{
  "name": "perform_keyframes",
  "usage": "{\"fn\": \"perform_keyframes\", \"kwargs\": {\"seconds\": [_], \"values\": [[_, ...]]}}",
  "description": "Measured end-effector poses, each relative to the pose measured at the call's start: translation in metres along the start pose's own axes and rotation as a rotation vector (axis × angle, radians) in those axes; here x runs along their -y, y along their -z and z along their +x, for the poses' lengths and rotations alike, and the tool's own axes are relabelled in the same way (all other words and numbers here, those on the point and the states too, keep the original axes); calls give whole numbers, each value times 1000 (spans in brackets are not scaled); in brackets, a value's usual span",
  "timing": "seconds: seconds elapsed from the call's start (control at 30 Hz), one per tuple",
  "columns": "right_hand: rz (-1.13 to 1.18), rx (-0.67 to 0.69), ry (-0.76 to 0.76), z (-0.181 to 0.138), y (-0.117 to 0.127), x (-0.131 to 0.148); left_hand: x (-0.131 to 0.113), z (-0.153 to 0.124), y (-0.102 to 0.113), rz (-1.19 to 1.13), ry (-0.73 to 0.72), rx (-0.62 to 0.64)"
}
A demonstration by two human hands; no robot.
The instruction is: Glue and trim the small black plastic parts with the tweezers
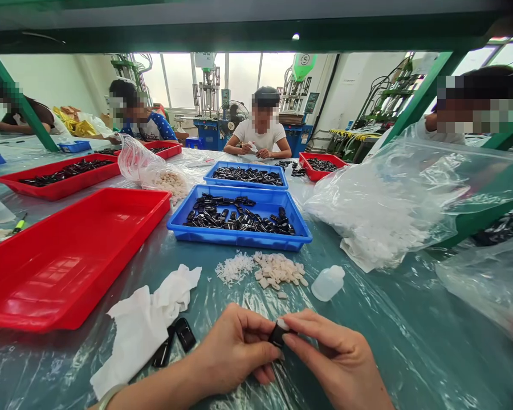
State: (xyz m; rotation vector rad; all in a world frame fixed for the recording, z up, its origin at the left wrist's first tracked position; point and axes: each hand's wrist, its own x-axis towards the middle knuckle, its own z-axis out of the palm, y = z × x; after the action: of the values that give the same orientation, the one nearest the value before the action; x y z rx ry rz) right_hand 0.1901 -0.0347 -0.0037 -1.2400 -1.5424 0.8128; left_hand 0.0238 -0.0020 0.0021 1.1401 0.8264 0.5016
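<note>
My left hand (239,350) pinches a small glossy black plastic piece (277,335) between thumb and fingers. At its upper end, my right hand (331,353) closes thumb and fingertips on a small white piece (282,324) that touches the black one. Two more black pieces (184,334) lie left of my left wrist, one partly under a crumpled white cloth (143,327). Beyond my hands are a pile of thin white bits (234,269), a pile of cream-coloured pieces (281,270) and a small translucent bottle (328,283).
A blue tray (239,240) of black pieces stands ahead, another blue tray (243,185) behind it. A big red tray (68,250) is at left. Large clear plastic bags (393,210) sit at right. Green frame bars (419,97) slant overhead. Co-workers sit around the table.
</note>
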Motion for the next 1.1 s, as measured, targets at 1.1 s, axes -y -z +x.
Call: {"fn": "perform_keyframes", "kwargs": {"seconds": [1.1], "values": [[-164,45,182,-4,-9,-12,-20,-2,17,36,-179,-210]]}}
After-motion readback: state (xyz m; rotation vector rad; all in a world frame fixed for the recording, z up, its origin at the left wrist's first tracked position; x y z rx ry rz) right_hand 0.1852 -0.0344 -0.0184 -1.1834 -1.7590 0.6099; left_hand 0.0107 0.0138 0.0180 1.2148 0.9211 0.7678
